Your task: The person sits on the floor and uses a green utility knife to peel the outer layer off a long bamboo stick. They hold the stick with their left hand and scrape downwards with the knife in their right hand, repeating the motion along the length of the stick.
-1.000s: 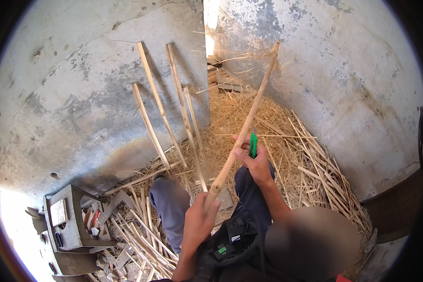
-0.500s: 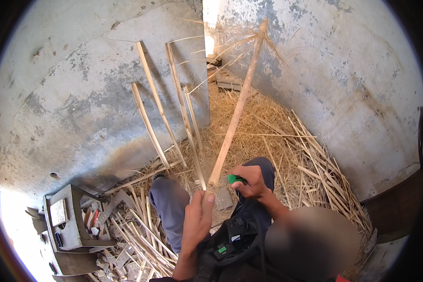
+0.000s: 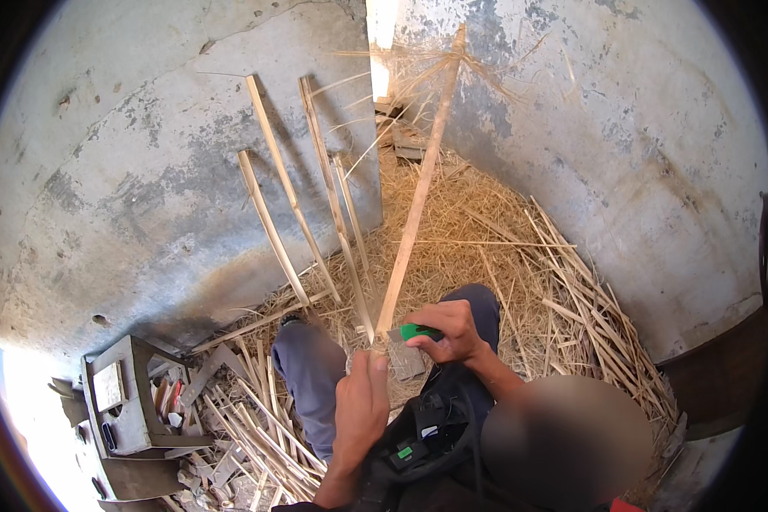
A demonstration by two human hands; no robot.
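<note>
Gripping, left hand: the left hand (image 3: 363,401) is closed around the lower end of a long cane strip (image 3: 418,200); its fingers (image 3: 377,369) are curled tight about it, just below where the strip meets the blade.
Gripping, right hand: the right hand (image 3: 448,328) is closed on a green-handled knife (image 3: 411,333); only the green handle end and a short grey stretch of blade show past the knuckles, and the blade lies against the strip's lower end.
Strip position: it rises from the left hand up and slightly to the right, its far end frayed into thin fibres near the bright gap (image 3: 382,38) between the two walls.
Count, held things: one strip, one knife.
Count, leaning strips: three split canes (image 3: 286,183) stand tilted against the left wall (image 3: 128,171), near one another but apart from the held strip.
Count, walls: two, meeting at the corner.
Materials: the strip is pale, flat, straight wood-like cane with a smooth face; the walls are rough grey plaster, stained and patchy.
Floor: dry straw and shavings (image 3: 486,222) lie heaped in the corner, with many loose cane offcuts (image 3: 256,427) at lower left.
Legs: the person's knees (image 3: 303,358), in grey-blue cloth, sit either side of the hands.
Other: a grey boxy stand (image 3: 124,401) with small tools in it sits at lower left; a black pouch (image 3: 422,431) rests in the lap.
</note>
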